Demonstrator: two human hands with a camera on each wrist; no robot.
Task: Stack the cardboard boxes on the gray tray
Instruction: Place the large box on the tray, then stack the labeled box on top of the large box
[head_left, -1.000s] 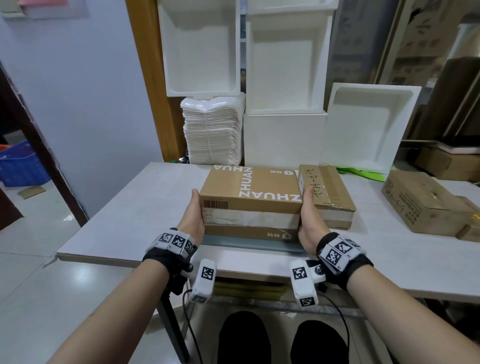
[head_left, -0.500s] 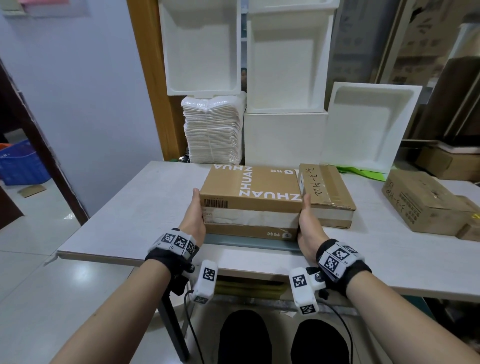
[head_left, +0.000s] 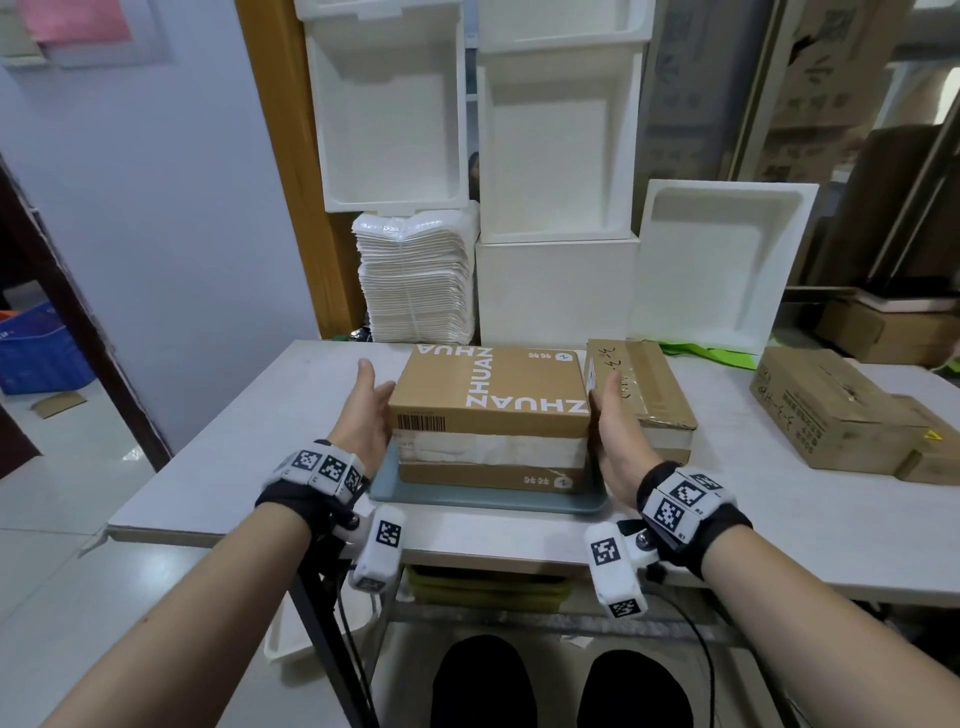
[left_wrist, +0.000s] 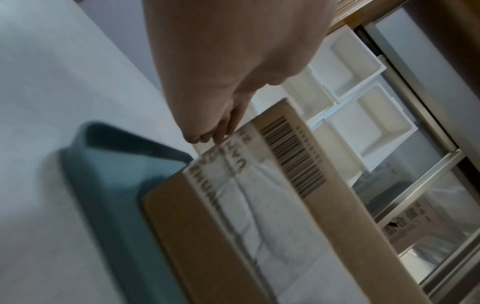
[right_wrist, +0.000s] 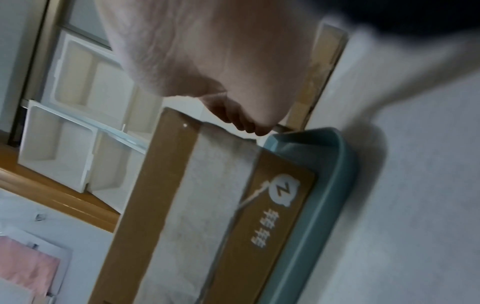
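A brown cardboard box printed ZHUAN sits on the gray tray near the table's front edge. My left hand is by the box's left side with straight fingers, the thumb close to the top corner. My right hand lies flat along the box's right side, in the gap to a second taped cardboard box. In the left wrist view the fingers reach the box above the tray. In the right wrist view the fingers are at the box's far end, over the tray.
A larger cardboard box lies at the table's right. White foam boxes and a stack of white bags stand behind the table. The table's front edge is just below the tray.
Both hands pressed the ZHUAN box's sides before. Now the fingers are stretched out and the left hand has eased outward. The box stays on the tray.
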